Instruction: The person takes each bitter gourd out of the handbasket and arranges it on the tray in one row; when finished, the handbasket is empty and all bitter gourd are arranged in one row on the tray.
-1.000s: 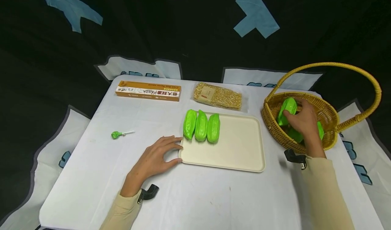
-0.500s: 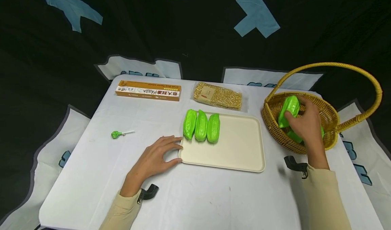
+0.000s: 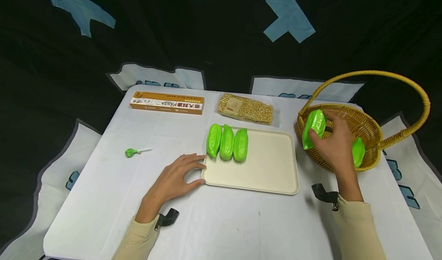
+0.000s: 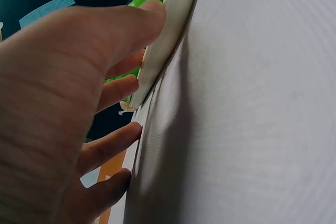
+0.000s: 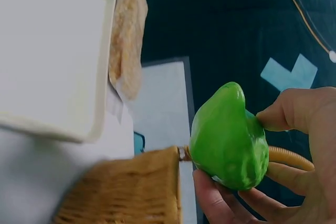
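Observation:
My right hand (image 3: 334,143) holds a glossy green star fruit (image 3: 314,129) over the left side of a wicker basket (image 3: 362,124). In the right wrist view, thumb and fingers pinch this ridged star fruit (image 5: 226,140) above the basket's wall (image 5: 131,187). Another green star fruit (image 3: 358,152) lies inside the basket. Three more, among them a middle star fruit (image 3: 226,143), stand side by side on the left of a cream tray (image 3: 267,164). At the tray's left edge rests my left hand (image 3: 176,178), fingers spread, thumb (image 4: 152,17) against the rim.
A pasta box (image 3: 167,102) and a bag of yellow grains (image 3: 246,109) lie along the back of the white table (image 3: 221,225). Far left is a green lollipop (image 3: 137,152). The basket's tall handle (image 3: 376,73) arches up over the right side.
My right hand has lifted the star fruit and moved it left, from inside the basket to over its left rim. The left hand and the tray have stayed in place.

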`<state>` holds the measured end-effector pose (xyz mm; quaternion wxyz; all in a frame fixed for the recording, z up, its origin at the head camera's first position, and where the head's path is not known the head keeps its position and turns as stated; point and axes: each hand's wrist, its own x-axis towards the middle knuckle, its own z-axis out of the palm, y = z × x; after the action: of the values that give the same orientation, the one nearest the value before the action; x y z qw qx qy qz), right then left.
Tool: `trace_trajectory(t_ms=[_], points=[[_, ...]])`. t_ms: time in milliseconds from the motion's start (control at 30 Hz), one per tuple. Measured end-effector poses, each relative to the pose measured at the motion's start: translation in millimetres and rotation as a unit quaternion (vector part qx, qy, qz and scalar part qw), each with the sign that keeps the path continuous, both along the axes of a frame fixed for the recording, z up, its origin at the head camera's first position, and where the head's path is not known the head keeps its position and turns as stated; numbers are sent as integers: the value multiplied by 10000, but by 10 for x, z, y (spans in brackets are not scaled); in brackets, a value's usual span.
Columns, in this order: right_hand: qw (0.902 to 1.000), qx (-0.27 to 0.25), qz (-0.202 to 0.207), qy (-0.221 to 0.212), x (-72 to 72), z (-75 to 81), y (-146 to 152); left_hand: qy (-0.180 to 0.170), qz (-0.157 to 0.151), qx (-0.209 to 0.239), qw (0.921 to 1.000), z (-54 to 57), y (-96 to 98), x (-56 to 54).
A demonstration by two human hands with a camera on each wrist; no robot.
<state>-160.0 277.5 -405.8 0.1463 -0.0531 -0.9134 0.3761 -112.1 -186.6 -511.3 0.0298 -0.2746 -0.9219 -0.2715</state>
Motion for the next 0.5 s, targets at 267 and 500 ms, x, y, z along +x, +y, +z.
trace_trajectory(t_ms=[267, 500], points=[[9989, -187, 397, 150, 69, -169, -210, 105, -27, 4, 9999, -8, -6, -2], [9979, -302, 560, 147, 89, -291, -371, 165, -39, -7, 9999, -14, -4, -10]])
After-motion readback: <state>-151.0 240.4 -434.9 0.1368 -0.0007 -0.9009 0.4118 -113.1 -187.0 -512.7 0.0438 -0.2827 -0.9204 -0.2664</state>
